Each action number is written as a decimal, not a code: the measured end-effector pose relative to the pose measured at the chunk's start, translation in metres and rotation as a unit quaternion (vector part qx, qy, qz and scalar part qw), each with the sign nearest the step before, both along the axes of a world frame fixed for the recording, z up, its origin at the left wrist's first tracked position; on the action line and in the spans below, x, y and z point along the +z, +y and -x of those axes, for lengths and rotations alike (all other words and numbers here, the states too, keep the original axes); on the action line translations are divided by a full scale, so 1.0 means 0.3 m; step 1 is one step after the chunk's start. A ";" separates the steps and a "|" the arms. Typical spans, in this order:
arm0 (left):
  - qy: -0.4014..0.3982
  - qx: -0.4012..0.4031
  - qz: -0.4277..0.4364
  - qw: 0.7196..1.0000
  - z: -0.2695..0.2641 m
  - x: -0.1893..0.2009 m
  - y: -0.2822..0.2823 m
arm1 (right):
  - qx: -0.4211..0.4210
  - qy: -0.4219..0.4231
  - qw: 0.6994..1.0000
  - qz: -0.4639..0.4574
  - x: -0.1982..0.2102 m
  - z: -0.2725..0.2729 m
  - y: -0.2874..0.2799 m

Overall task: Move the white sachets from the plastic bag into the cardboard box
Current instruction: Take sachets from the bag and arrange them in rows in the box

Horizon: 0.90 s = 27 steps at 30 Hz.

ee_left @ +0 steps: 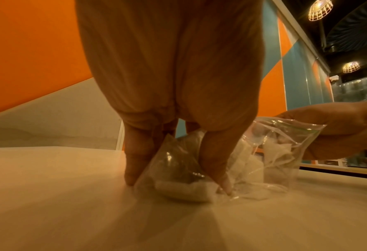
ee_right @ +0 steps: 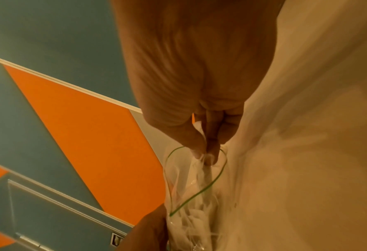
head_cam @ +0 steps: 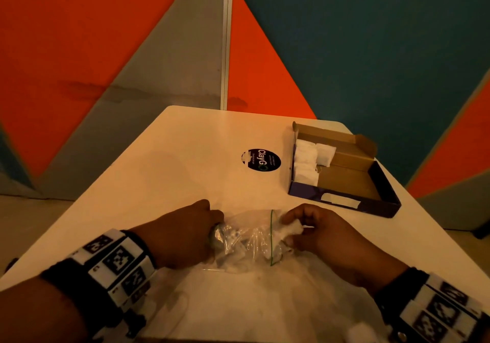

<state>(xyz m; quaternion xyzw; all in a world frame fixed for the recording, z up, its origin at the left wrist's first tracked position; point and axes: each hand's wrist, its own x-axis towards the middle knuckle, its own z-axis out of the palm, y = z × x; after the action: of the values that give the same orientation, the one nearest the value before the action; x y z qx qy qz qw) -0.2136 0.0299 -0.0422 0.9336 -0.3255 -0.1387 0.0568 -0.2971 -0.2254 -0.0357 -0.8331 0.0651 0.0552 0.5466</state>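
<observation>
A clear plastic bag [head_cam: 246,239] with a green zip line lies on the table between both hands. My left hand [head_cam: 191,234] pinches its closed bottom end against the table; in the left wrist view the left hand [ee_left: 178,178] has fingers either side of the bag [ee_left: 264,152]. My right hand [head_cam: 310,226] is at the bag's mouth and pinches a white sachet [head_cam: 290,228]. In the right wrist view the right hand [ee_right: 206,156] grips the sachet [ee_right: 204,175] inside the green rim. Several white sachets [head_cam: 309,157] lie in the open cardboard box [head_cam: 344,175] at the far right.
A round black ClayGo sticker [head_cam: 261,160] sits on the white table [head_cam: 185,170] left of the box. Orange, grey and teal wall panels stand right behind the table. The table's right edge runs close by the box.
</observation>
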 end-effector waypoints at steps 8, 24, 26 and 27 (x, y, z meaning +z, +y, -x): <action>-0.009 -0.011 -0.007 1.000 0.000 0.005 0.000 | -0.002 -0.011 1.000 0.005 0.011 0.010 -0.004; 0.020 0.050 0.274 0.960 0.144 0.209 -0.094 | -0.078 -0.154 0.978 -0.120 0.145 0.081 -0.034; 0.069 0.064 0.357 0.929 0.170 0.201 -0.141 | -0.065 -0.154 0.978 -0.123 0.149 0.071 -0.005; 0.089 0.066 0.399 0.910 0.172 0.187 -0.158 | -0.063 -0.154 0.978 -0.126 0.148 0.065 0.005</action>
<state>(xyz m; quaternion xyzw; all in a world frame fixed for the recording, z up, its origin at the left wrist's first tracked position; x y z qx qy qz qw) -0.2652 -0.0174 0.0138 0.8365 -0.2846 -0.0755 0.4621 -0.3166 -0.2239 0.0088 -0.7501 0.0246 -0.1008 0.6531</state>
